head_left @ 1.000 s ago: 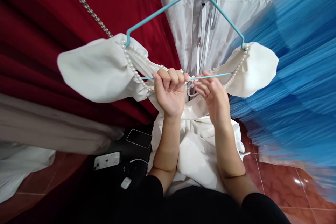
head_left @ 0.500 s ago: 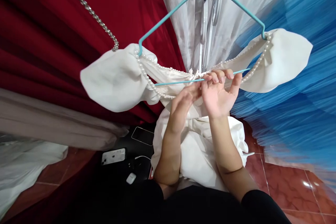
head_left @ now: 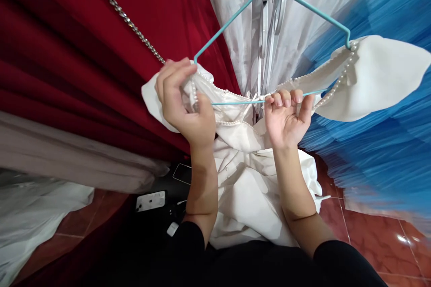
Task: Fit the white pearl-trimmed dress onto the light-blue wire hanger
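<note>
A white dress [head_left: 249, 197] with pearl trim along its neckline hangs on a light-blue hanger [head_left: 232, 21]. My right hand [head_left: 286, 121] has its fingers curled over the hanger's lower bar, palm facing me. My left hand [head_left: 188, 103] is at the dress's left shoulder, fingers bent around the white sleeve and the pearl edge near the hanger's end, thumb on the inner side. That hand hides part of the sleeve. The other sleeve [head_left: 384, 78] stays on the hanger's right end.
Red curtain [head_left: 161, 4] fills the left, with a beaded chain [head_left: 117, 9] before it. Blue tulle [head_left: 370, 157] hangs on the right. A phone [head_left: 150, 201], another dark phone [head_left: 182, 173] and a small white case [head_left: 172, 229] lie on a black surface. Red tiles [head_left: 373, 237] cover the floor.
My right hand has taken hold of the hanger's lower bar, where my left hand was gripping. My left hand has let go and moved left to the shoulder. Hanger and dress have shifted right.
</note>
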The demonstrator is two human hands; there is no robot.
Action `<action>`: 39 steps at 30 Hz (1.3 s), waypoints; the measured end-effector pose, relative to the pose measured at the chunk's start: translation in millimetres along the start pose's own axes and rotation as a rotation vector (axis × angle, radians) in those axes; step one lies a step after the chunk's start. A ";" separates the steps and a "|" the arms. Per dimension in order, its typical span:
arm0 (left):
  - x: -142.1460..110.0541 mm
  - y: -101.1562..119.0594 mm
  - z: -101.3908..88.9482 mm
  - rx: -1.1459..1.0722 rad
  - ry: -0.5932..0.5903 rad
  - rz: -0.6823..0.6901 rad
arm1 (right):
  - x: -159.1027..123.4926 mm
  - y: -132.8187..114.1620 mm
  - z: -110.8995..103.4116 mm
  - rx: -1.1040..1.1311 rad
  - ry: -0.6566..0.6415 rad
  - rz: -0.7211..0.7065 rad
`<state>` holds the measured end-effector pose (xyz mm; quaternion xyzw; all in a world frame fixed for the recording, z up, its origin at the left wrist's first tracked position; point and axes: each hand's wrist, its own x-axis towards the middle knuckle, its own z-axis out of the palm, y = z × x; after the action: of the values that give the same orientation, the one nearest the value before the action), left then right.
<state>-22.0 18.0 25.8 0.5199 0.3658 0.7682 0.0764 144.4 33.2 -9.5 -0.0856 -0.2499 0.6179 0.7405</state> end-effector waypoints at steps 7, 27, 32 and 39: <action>41.1 -22.2 -8.9 0.060 0.274 0.059 | 2.7 -5.2 5.0 -0.236 0.000 -0.087; -56.5 -9.7 30.3 -0.414 -0.128 -0.265 | 6.0 1.1 4.8 -0.141 0.039 -0.037; -57.3 -5.5 39.0 -0.483 -0.035 -0.225 | -3.2 -7.7 -3.0 -0.372 0.039 -0.020; -46.2 -11.8 33.3 -0.453 0.019 -0.270 | -12.5 -45.8 -6.8 -0.971 0.130 -0.529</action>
<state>24.0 19.6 -9.7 0.4290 0.2514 0.8181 0.2891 186.1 12.3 1.2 -0.3894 -0.4727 0.2182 0.7598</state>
